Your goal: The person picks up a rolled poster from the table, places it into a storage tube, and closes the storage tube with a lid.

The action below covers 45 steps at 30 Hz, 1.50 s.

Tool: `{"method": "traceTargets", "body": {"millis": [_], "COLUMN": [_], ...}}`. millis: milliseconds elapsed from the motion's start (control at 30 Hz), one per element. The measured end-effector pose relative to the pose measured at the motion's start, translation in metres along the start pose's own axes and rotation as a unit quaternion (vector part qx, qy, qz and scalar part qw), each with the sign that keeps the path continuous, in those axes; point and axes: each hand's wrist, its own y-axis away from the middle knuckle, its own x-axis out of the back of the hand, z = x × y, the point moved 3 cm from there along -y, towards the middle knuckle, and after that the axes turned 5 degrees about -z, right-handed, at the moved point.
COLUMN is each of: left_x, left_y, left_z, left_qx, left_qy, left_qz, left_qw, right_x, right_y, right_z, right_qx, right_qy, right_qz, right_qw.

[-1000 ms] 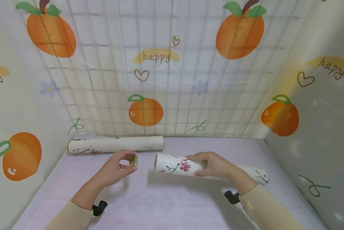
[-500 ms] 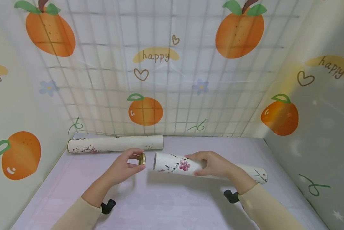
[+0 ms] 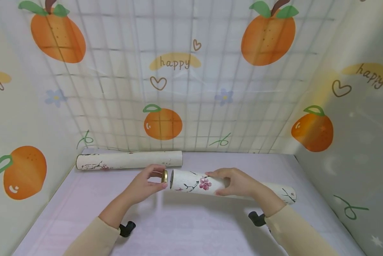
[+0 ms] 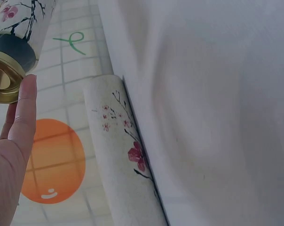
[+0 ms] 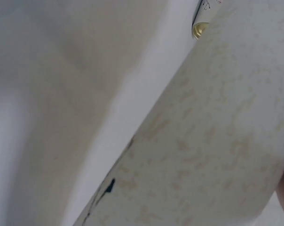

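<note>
In the head view my left hand [image 3: 142, 186] pinches a gold metal lid [image 3: 164, 176] by its edge between thumb and fingers. Just right of the lid is the open left end of a white cardboard tube [image 3: 188, 183] printed with plum blossoms. My right hand [image 3: 237, 183] grips this tube around its middle and holds it nearly level above the table, its right end slightly lower. From the left wrist, the lid [image 4: 1, 77] overlaps the tube's dark open mouth [image 4: 17, 49]. The tube's pale side [image 5: 203, 132] fills much of the right wrist view.
A second blossom-printed tube [image 3: 127, 161] lies along the back left of the pale table [image 3: 178, 231]; its gold end [image 5: 200, 30] shows in the right wrist view. Cloth walls printed with oranges [image 3: 163, 124] stand at the back and both sides.
My left hand has moved right with the lid, closing most of the gap to the tube's open end. The right hand and its tube have stayed almost still.
</note>
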Motion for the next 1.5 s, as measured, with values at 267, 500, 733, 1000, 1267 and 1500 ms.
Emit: {"method": "traceTargets", "body": {"millis": [267, 500, 733, 1000, 1267, 1500], "left_x": [-0.006, -0.009, -0.012, -0.012, -0.013, -0.012], "left_y": [-0.004, -0.006, -0.007, -0.008, -0.008, -0.010], "left_z": [-0.002, 0.000, 0.002, 0.002, 0.003, 0.004], "left_qx": [0.013, 0.011, 0.009, 0.007, 0.006, 0.009], "left_qy": [0.017, 0.024, 0.030, 0.032, 0.038, 0.047], "left_qz": [-0.006, -0.009, -0.015, -0.015, -0.017, -0.016], "left_qw": [0.9998, 0.9996, 0.9994, 0.9993, 0.9991, 0.9987], "right_x": [-0.001, -0.001, -0.002, -0.003, -0.004, -0.005], "right_y": [0.001, 0.001, 0.001, -0.001, -0.002, -0.001], "right_z": [-0.002, -0.002, -0.001, -0.002, 0.000, 0.004], "right_qx": [0.003, 0.020, 0.008, 0.008, -0.004, -0.005], "right_qy": [0.002, -0.004, -0.012, -0.009, -0.031, -0.040], "right_qz": [0.007, 0.014, 0.004, 0.006, 0.002, 0.010], "right_qw": [1.000, 1.000, 1.000, 1.000, 1.000, 0.999]}}
